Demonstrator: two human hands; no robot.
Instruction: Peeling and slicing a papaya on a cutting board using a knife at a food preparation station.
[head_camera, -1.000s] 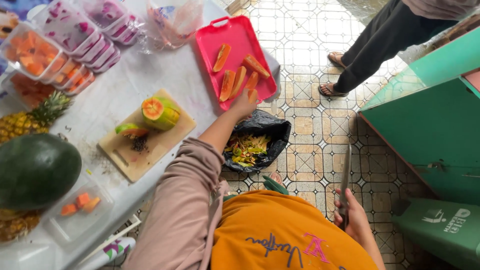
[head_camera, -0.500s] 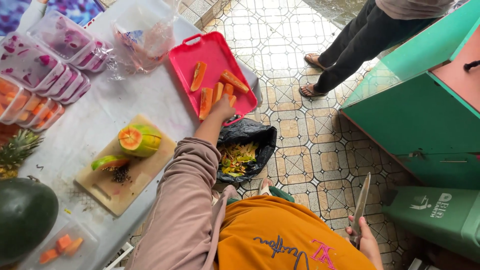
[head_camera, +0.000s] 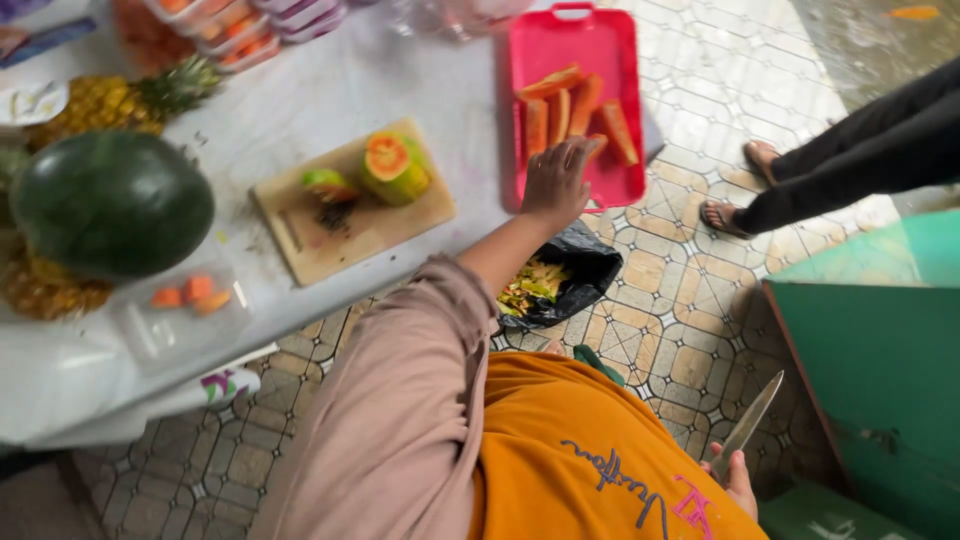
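Left hand (head_camera: 556, 182) reaches forward from a long pinkish-brown sleeve and rests palm down on the near end of a red plastic tray (head_camera: 622, 180), fingers spread loosely and touching the closest of the papaya strips (head_camera: 575, 105); whether the fingers have closed around a strip cannot be told from above. Peeled orange papaya strips lie side by side along the middle of the tray, which sits at the far right edge of a pale table (head_camera: 330, 90) and hangs slightly over it. Right hand (head_camera: 735, 480) hangs low at the person's side, well apart from the table, wrapped around the handle of a knife (head_camera: 748, 425) whose long blade points up and away over the tiled floor. Left of the tray on the table lies a wooden cutting board (head_camera: 320, 235) carrying a half papaya (head_camera: 394, 167) with green skin and its cut orange face turned up, a smaller papaya piece (head_camera: 328, 184) and dark seeds beside it. Farther left sit a large dark green watermelon (head_camera: 110, 200), a pineapple (head_camera: 120, 100) behind it, and a clear plastic container (head_camera: 185, 310) holding a few orange fruit chunks. Below the table edge, near the left forearm, a black bag (head_camera: 565, 280) on the floor holds yellow-green peelings. At the upper right, another person's legs (head_camera: 850, 160) in dark trousers and sandals stand on the patterned tiles.
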